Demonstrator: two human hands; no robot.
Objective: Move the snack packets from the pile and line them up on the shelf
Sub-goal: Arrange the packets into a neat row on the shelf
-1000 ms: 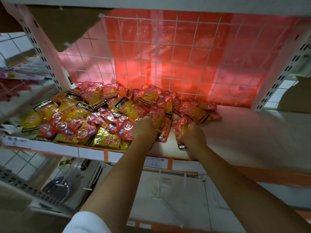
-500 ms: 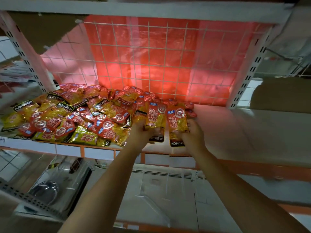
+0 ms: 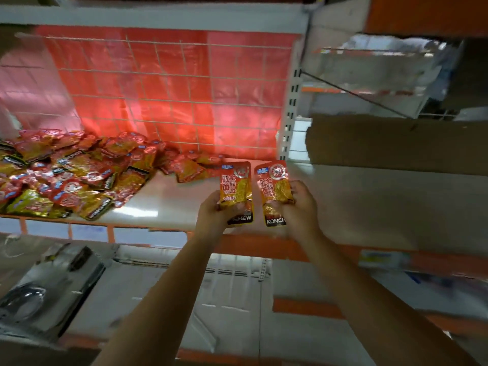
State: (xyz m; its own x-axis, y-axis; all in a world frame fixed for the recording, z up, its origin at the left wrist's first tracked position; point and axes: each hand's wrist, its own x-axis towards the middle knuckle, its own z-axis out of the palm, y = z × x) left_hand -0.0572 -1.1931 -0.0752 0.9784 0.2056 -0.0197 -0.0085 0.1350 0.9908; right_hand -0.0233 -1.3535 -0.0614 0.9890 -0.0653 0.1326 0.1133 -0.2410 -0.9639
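Shelf (image 3: 343,207): pale deck, orange front edge, wire grid (image 3: 169,96) w/ red sheet behind as back wall. Brown card panel (image 3: 396,143) leans at rear R of the upright post. Pile (image 3: 74,175) of red/yellow snack packets covers L part of deck, heaped loose, spreading from back wall to front edge; a few strays trail R along the back. R part of deck bare. Lower shelf below holds a blurred dark round item at L, can't ID. Both forearms reach up from bottom of frame. L hand (image 3: 214,215): fingers curled round lower part of L packet (image 3: 236,191), held upright, label facing camera, over front-centre of deck just R of pile. R hand (image 3: 301,210): fingers and thumb clamped on lower half of R packet (image 3: 274,191), upright w/ slight tilt, label forward. Two packets side by side, narrow gap between, not touching. Whether packet bottoms rest on deck: can't tell.
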